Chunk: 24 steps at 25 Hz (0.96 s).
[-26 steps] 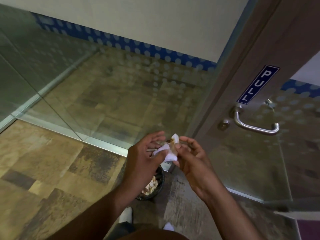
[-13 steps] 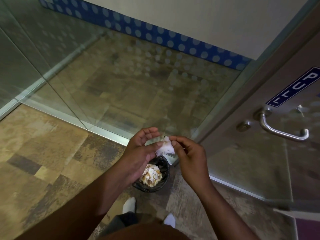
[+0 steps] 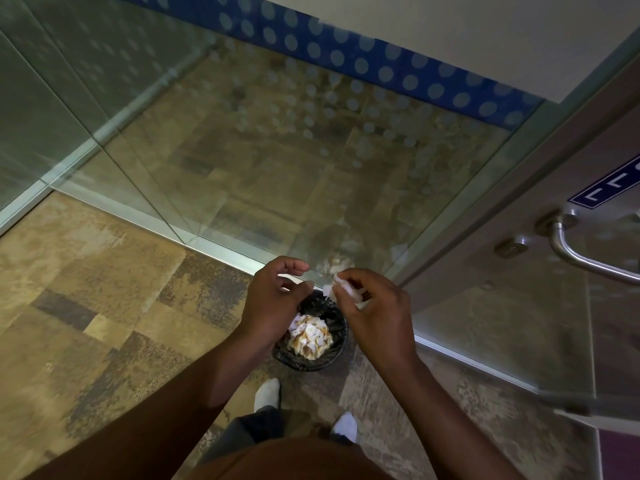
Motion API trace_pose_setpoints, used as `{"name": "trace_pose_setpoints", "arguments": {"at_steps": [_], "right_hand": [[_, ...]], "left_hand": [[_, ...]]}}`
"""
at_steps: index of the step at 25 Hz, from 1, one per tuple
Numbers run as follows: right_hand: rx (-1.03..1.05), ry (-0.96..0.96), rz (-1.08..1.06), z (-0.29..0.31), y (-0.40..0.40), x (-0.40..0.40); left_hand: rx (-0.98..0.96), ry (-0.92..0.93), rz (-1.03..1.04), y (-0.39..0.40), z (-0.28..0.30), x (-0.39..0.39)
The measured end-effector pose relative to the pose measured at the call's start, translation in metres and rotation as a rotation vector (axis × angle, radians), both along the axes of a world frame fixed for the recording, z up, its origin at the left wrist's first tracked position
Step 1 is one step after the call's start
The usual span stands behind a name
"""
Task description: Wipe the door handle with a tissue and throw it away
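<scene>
My right hand [image 3: 377,311] pinches a crumpled white tissue [image 3: 343,289] just above the far rim of a small bin. My left hand [image 3: 273,299] hovers beside it, fingers curled and apart, holding nothing. The bin [image 3: 337,355] stands on the floor below both hands; it has a black liner and is full of crumpled, stained tissues. The metal door handle [image 3: 585,258] sticks out from the door at the right edge, well away from both hands.
A glass wall with frosted dots [image 3: 242,140] runs just behind the bin, on a metal floor rail [image 3: 114,206]. The door [image 3: 519,306] with a blue sign [image 3: 609,187] stands to the right. My white-socked feet [image 3: 266,393] are near the bin on patterned carpet.
The view has tilted down over the bin. My left hand has let go of the tissue and drawn apart; the right hand alone holds it now.
</scene>
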State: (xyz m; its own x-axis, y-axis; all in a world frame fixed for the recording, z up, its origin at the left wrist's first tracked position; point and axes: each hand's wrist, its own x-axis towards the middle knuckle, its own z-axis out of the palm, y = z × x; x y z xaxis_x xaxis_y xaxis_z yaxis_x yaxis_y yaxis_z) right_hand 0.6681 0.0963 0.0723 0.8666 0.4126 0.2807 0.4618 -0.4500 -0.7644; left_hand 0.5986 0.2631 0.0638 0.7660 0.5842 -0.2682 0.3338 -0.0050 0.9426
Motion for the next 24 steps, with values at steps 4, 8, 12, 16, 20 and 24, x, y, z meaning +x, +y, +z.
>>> {"name": "trace_pose_setpoints", "arguments": {"at_steps": [4, 8, 12, 16, 20, 24], "right_hand": [[0.013, -0.207, 0.056, -0.027, 0.003, -0.001], [-0.018, -0.149, 0.115, -0.063, 0.006, 0.0], [-0.288, 0.113, 0.181, -0.095, 0.006, 0.009], [-0.549, 0.276, 0.18, -0.118, -0.008, 0.014], [-0.535, 0.19, 0.172, -0.127, -0.025, 0.005], [-0.488, 0.111, 0.143, -0.119, -0.024, -0.008]], "left_hand": [[0.053, 0.037, 0.026, 0.009, -0.009, -0.006], [0.082, 0.048, 0.028, 0.013, -0.013, -0.011], [0.093, 0.067, 0.039, 0.013, -0.018, -0.018], [0.124, 0.085, 0.036, 0.015, -0.021, -0.024], [0.141, 0.058, 0.036, 0.016, -0.025, -0.028], [0.21, 0.042, 0.003, 0.008, -0.025, -0.029]]}}
